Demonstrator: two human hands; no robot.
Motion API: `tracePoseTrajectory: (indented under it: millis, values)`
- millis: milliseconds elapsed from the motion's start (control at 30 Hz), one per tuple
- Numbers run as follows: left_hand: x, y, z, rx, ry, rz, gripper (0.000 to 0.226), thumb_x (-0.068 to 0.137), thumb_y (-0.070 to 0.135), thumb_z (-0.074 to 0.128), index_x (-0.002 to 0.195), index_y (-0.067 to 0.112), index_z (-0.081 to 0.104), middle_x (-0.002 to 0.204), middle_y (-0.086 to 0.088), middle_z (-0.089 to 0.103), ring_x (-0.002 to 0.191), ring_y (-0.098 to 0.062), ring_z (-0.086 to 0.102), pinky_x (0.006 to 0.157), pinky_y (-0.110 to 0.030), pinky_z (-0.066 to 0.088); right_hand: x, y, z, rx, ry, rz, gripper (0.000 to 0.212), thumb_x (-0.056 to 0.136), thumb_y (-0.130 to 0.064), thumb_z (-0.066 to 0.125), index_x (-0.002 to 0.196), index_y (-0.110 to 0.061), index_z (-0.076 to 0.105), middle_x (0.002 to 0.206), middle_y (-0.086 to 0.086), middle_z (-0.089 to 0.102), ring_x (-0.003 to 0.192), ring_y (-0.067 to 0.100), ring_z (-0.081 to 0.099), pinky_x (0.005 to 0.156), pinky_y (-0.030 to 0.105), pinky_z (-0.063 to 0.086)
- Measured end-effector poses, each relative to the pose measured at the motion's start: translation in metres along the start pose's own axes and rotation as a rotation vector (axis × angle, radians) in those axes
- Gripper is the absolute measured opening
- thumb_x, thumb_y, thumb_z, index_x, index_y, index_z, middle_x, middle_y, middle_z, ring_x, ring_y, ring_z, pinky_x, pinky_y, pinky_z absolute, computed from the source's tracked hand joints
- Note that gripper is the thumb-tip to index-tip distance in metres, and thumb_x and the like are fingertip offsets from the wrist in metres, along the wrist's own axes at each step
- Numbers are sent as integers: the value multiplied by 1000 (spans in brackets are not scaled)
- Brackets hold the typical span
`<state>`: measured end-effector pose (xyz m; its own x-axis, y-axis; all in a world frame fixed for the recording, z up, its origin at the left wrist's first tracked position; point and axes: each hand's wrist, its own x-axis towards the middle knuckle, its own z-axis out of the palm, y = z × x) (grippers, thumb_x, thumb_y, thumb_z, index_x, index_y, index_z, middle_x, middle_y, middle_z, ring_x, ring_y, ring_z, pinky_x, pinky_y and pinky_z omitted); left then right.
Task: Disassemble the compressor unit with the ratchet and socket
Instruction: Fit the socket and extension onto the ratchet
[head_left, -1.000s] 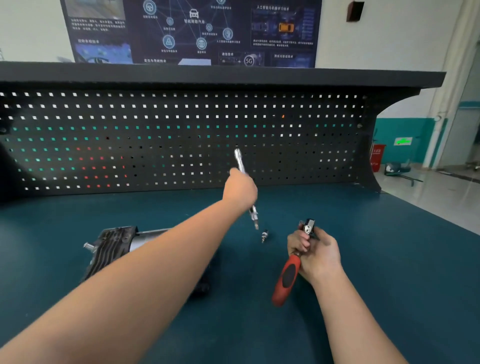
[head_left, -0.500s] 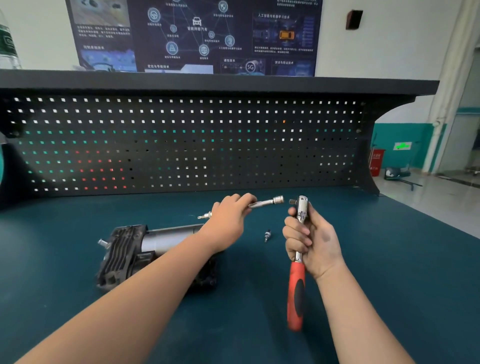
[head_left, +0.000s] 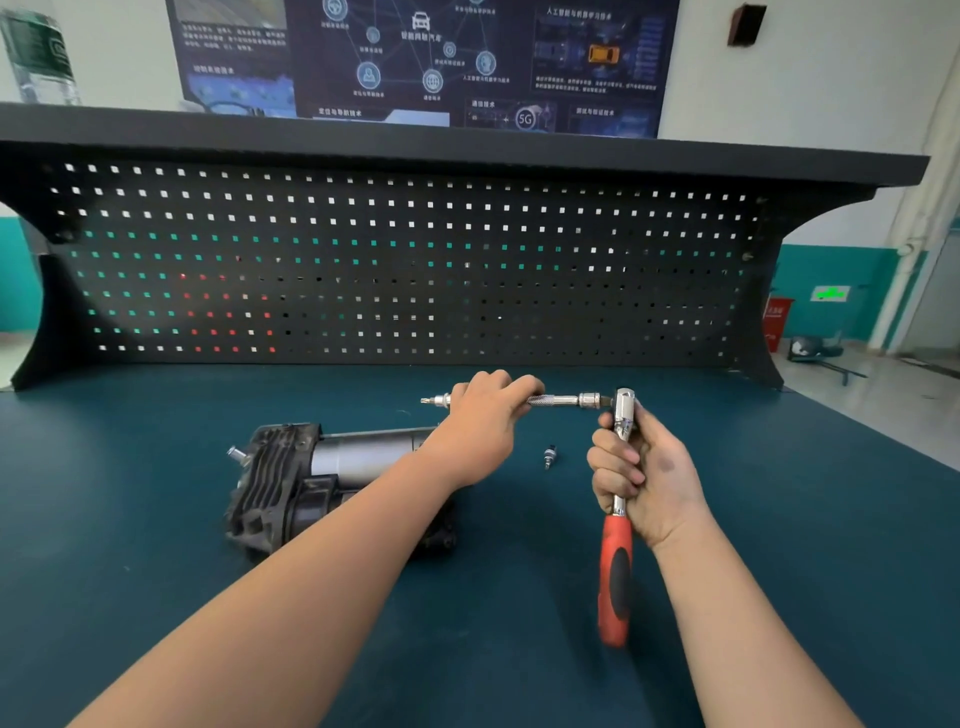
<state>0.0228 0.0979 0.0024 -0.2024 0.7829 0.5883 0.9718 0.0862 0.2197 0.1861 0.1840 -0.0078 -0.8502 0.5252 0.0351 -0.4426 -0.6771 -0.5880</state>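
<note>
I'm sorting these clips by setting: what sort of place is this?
Probably a workshop or automotive training room: a workbench backed by a black pegboard, a compressor unit lying on it, and a technical poster with a car diagram on the wall.

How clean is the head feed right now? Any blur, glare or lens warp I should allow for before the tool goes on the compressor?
Head view: wide-angle warp bows the pegboard and shelf edge; lighting even and soft, no hard shadows; the red ratchet handle's lower end is motion-smeared; both hands, the extension bar and the compressor read sharp; small highlights on the chrome, no blinding glare; the poster text is too soft to read.
</note>
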Motion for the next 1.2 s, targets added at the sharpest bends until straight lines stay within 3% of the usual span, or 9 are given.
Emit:
tracePoseTrajectory:
  millis: [200, 533, 733, 833, 1000, 1200]
  values:
    - [0, 0, -1, 1, 0, -5, 25, 101, 18, 37, 117, 24, 54, 91, 1, 43, 92, -20, 38, 85, -29, 21, -1, -6, -4, -73, 45, 67, 31, 82, -37, 55, 72, -8, 52, 42, -5, 27, 41, 3, 9, 26, 15, 16]
    - [0, -2, 0, 73, 53, 16, 20, 99, 17, 41, 110, 24, 56, 85, 6, 39, 83, -15, 31, 73, -26, 12, 2, -8, -8, -68, 89, 136, 31, 79, -36, 59, 70, -8, 50, 42, -5, 27, 33, 3, 16, 25, 15, 15]
    - [0, -1, -2, 66, 40, -35, 15, 97, 16, 44, 105, 21, 56, 86, 4, 42, 85, -18, 36, 74, -28, 15, 6, 2, -5, 169, 40, 142, 31, 86, -32, 52, 71, -5, 50, 45, -7, 23, 40, 1, 12, 27, 14, 16]
    - [0, -1, -3, 7, -3, -45, 12, 96, 14, 46, 102, 20, 54, 87, 2, 44, 85, -21, 43, 81, -31, 25, 7, 1, -7, 305, 4, 185, 37, 93, -32, 46, 70, -3, 51, 53, -11, 19, 39, 1, 13, 27, 20, 19]
    - [-2, 0, -4, -57, -59, -50, 10, 95, 15, 48, 101, 20, 53, 90, 0, 47, 82, -27, 48, 70, -32, 35, 4, -8, -8, 129, 52, 179, 30, 85, -30, 54, 70, -4, 51, 46, -7, 24, 40, 1, 13, 29, 14, 15]
    - [-1, 0, -6, -9, -23, -9, 10, 93, 13, 50, 100, 18, 56, 91, 0, 48, 81, -22, 43, 69, -28, 25, 4, -8, -7, 113, 89, 219, 27, 82, -29, 56, 72, -6, 49, 42, -4, 30, 41, 0, 13, 28, 14, 15]
